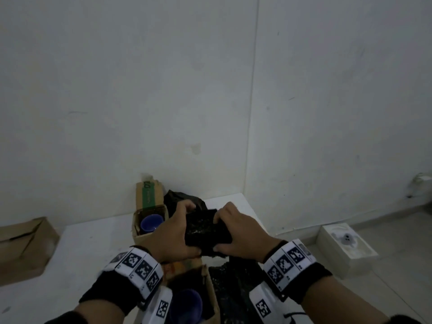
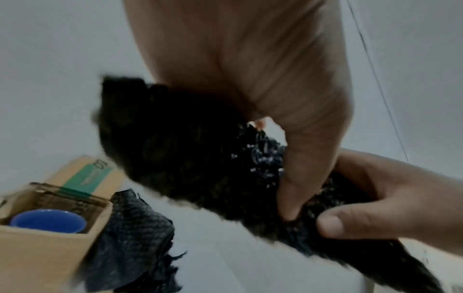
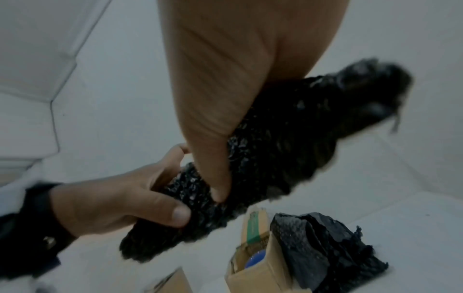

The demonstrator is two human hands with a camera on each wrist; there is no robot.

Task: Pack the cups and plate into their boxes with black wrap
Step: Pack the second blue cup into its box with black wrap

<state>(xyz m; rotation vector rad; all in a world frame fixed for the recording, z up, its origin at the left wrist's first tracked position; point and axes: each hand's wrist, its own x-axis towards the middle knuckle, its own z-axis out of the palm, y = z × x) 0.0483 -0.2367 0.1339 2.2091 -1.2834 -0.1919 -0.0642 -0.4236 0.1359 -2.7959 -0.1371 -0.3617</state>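
Both hands hold one bundle of black wrap (image 1: 205, 230) in the air above the white table (image 1: 88, 253). My left hand (image 1: 178, 230) grips its left end, thumb (image 2: 295, 188) pressed into the wrap (image 2: 188, 158). My right hand (image 1: 236, 232) grips the right end, thumb (image 3: 218, 178) dug into the wrap (image 3: 288, 138). What the bundle encloses is hidden. An open cardboard box (image 1: 145, 232) behind the left hand holds a blue cup (image 1: 151, 222). A second open box (image 1: 210, 295) under my wrists holds another blue cup (image 1: 187, 302). I see no plate.
More crumpled black wrap (image 1: 184, 199) lies by the far box against the wall, and a sheet (image 1: 233, 288) lies at the table's near right. A larger cardboard box (image 1: 23, 249) stands at the left. A white box (image 1: 346, 246) sits on the floor, right.
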